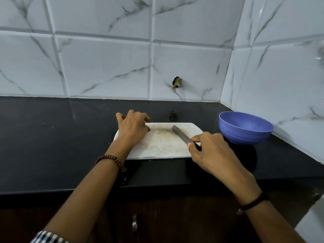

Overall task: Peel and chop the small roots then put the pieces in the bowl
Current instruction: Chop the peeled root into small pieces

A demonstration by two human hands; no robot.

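A white cutting board (163,146) lies on the black counter, its surface stained and scratched. A knife (181,135) with a grey blade lies flat across the board's right part, and my right hand (210,151) grips its handle at the board's right edge. My left hand (134,128) rests on the board's far left corner with fingers curled; whether it holds anything is hidden. A blue plastic bowl (245,128) stands just right of the board and looks empty. No roots are visible.
The black counter (52,146) runs left to right, with its front edge near me. White marble-look tiled walls stand behind and to the right, close to the bowl. A small dark fitting (177,82) sticks out of the back wall. A cabinet handle (134,223) shows below.
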